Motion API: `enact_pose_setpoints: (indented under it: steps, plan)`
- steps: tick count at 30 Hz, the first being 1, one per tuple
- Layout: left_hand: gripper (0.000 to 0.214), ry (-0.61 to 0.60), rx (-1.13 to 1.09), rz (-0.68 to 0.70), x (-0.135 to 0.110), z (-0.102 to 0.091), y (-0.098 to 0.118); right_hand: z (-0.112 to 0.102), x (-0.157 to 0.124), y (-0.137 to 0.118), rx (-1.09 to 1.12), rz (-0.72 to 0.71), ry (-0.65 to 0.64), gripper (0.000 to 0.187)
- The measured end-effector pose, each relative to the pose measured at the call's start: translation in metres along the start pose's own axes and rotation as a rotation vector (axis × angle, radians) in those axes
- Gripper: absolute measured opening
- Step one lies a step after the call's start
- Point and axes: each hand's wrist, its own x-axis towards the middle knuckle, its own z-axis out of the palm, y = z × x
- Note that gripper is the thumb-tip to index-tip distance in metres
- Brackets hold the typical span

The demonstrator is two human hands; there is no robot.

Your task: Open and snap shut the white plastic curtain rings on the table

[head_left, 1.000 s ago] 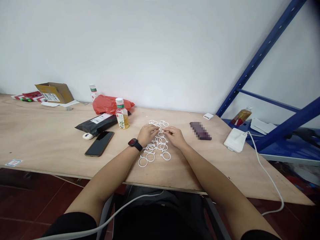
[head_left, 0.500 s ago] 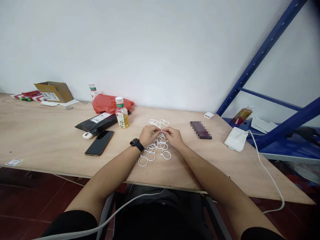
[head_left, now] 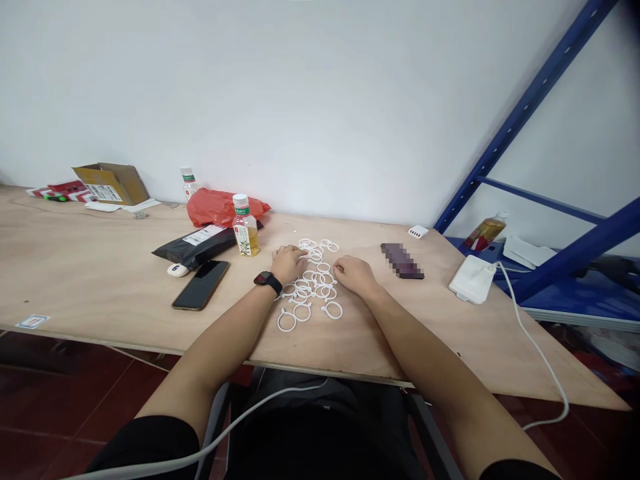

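Note:
Many thin white curtain rings (head_left: 301,312), each with a small eyelet, lie scattered and overlapping on the wooden table in front of me. My left hand (head_left: 290,263), with a black watch (head_left: 269,283) on the wrist, rests at the left side of the rings. Its fingers stretch toward them, and no held thing shows in it. On the right side, apart from the left hand, is my right hand (head_left: 353,275). Its fingers are curled together beside a few rings, and whatever they may hold is hidden.
Left of the rings are a drink bottle (head_left: 247,230), a phone (head_left: 201,285), a black parcel (head_left: 195,245) and a red plastic bag (head_left: 215,207). A blurred dark object (head_left: 401,261) and a white power adapter (head_left: 472,279) lie to the right, near a blue metal rack (head_left: 520,100).
My hands were together with fingertips touching over the rings. Now they have parted, the left moving left and the right moving slightly right, uncovering rings between them.

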Motion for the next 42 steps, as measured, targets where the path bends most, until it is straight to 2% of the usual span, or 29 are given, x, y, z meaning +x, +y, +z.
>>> enact_pose_setpoints:
  steps: [2, 4, 7, 10, 13, 15, 19, 25, 29, 32, 38, 42]
  plan:
    - [0.024, -0.03, 0.026, -0.04, 0.002, 0.001, -0.004, 0.0, 0.0, 0.001, -0.034, 0.011, -0.021, 0.022]
    - [0.024, -0.06, 0.059, -0.061, 0.003, 0.003, -0.007, 0.001, 0.001, -0.002, -0.009, -0.017, 0.023, 0.023]
    - [0.021, -0.073, 0.086, -0.038, 0.004, 0.006, -0.01, 0.006, 0.003, -0.01, 0.06, -0.159, 0.043, 0.033]
    - [0.02, -0.064, 0.087, -0.021, 0.004, 0.007, -0.013, 0.013, 0.003, -0.019, 0.071, -0.258, -0.067, 0.047]
    - [0.022, -0.104, 0.095, -0.044, 0.006, 0.004, -0.012, 0.016, 0.003, -0.025, 0.062, -0.248, -0.214, 0.045]
    - [0.024, -0.148, 0.101, -0.083, 0.006, 0.001, -0.011, 0.015, 0.002, -0.026, 0.064, -0.251, -0.255, 0.044]
    - [0.026, -0.202, 0.118, -0.133, 0.007, -0.003, -0.009, 0.012, 0.0, -0.023, 0.045, -0.25, -0.215, 0.04]
    - [0.021, -0.197, 0.149, -0.136, 0.007, -0.004, -0.008, 0.012, 0.001, -0.017, 0.029, -0.171, -0.154, 0.041]
    - [0.023, -0.195, 0.117, -0.137, 0.006, -0.005, -0.009, 0.014, 0.001, -0.017, 0.001, -0.111, -0.169, 0.053]
    - [0.026, -0.184, 0.125, -0.142, 0.006, -0.006, -0.009, 0.016, 0.0, -0.016, -0.003, -0.117, -0.186, 0.062]
    - [0.023, -0.142, 0.184, -0.15, 0.006, -0.007, -0.01, 0.017, 0.0, -0.015, 0.019, -0.159, -0.028, 0.039]
    - [0.017, -0.115, 0.184, -0.147, 0.005, -0.006, -0.01, 0.018, -0.001, -0.014, -0.005, -0.14, -0.051, 0.038]
